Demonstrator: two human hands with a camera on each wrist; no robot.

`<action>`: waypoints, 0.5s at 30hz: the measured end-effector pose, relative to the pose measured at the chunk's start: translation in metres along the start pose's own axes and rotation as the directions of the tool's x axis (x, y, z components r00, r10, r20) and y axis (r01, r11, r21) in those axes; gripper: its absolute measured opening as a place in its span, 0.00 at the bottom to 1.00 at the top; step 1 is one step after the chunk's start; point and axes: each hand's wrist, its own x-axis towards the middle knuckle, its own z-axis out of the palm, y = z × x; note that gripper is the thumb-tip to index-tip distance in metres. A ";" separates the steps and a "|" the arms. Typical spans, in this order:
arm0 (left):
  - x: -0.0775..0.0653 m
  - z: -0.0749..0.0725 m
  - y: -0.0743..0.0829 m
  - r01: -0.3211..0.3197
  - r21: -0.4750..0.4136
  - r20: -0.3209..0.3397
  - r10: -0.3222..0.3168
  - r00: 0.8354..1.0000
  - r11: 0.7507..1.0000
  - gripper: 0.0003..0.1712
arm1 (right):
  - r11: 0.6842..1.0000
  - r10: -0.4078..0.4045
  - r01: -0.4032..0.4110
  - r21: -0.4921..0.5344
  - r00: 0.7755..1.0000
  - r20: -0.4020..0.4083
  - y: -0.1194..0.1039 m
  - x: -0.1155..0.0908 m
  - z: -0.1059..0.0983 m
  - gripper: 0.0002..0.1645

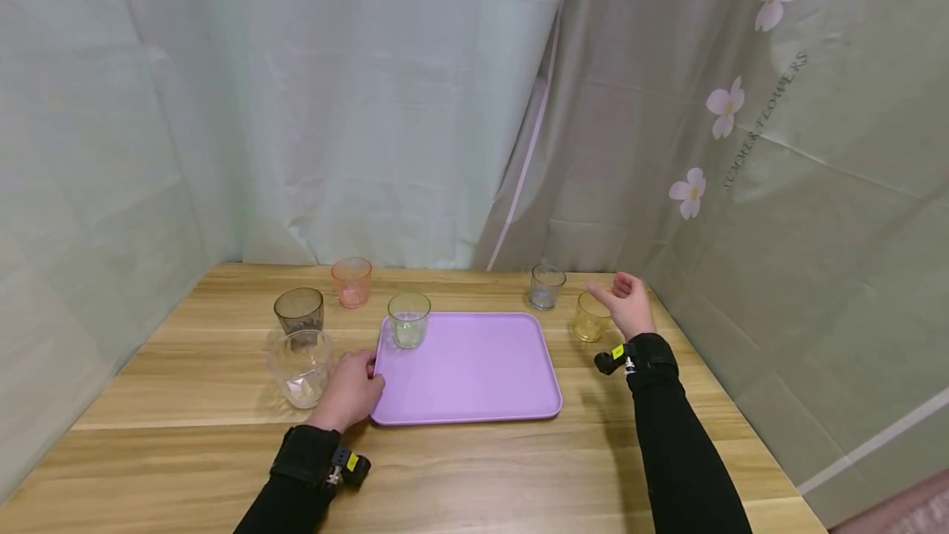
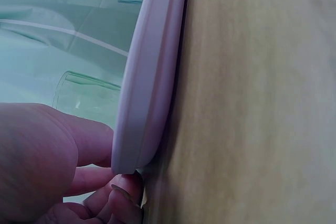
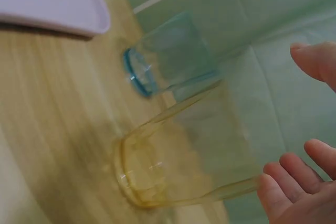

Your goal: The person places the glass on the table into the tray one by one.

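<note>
A lilac rectangular tray (image 1: 474, 369) lies flat on the wooden table. My left hand (image 1: 351, 390) pinches its left edge; in the left wrist view the thumb is at the tray rim (image 2: 144, 72) and fingers curl beneath. On the tray's back left corner stands a green glass (image 1: 409, 321). My right hand (image 1: 626, 303) is beside and above a yellow glass (image 1: 591, 320), with thumb and fingers apart. The right wrist view has fingertips (image 3: 273, 192) close to the yellow glass's rim; whether they touch it, I cannot tell.
Behind the yellow glass is a blue-grey glass (image 1: 546, 288). Left of the tray stand a pink glass (image 1: 352, 283), a dark grey-brown glass (image 1: 300, 310) and a clear glass (image 1: 301, 369), the last close to my left hand. Curtains (image 1: 415, 105) border the table (image 1: 474, 476).
</note>
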 end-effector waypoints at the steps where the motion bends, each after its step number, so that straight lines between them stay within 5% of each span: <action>1: 0.000 0.000 0.000 -0.004 0.002 -0.004 0.004 1.000 1.000 0.27 | 1.000 0.002 -0.002 -0.006 1.000 -0.002 0.002 0.000 0.000 0.58; 15: 0.001 0.001 -0.002 -0.001 0.003 -0.003 0.001 1.000 1.000 0.27 | 0.988 0.081 -0.072 -0.134 0.995 0.063 0.030 -0.003 0.008 0.63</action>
